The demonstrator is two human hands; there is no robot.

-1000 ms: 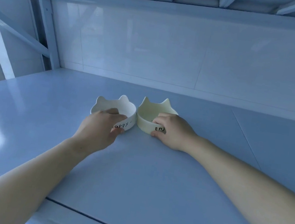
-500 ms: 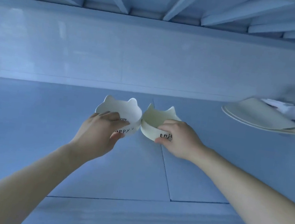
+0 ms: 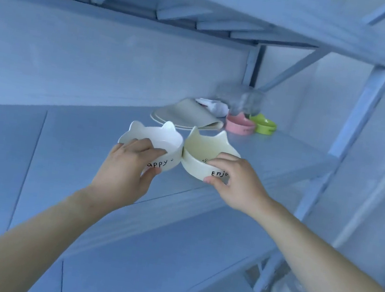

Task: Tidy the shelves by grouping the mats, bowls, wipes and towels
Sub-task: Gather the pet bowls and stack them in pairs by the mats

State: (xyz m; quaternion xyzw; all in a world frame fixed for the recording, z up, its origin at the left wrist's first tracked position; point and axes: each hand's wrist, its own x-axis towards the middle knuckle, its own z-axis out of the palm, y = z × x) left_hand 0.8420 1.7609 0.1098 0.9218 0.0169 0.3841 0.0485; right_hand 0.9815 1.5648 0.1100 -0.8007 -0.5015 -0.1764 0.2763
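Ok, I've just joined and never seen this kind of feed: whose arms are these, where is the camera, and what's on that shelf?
There is no machine here. A person wears one camera on the head, looking forward and down, so the two bare arms are their own. The left hand holds a white bowl with cat ears; the right hand holds a cream bowl of the same shape. The two bowls touch side by side above the blue shelf. Farther right on that shelf lie a folded mat, a pink bowl, a green bowl and something white and blurred behind them.
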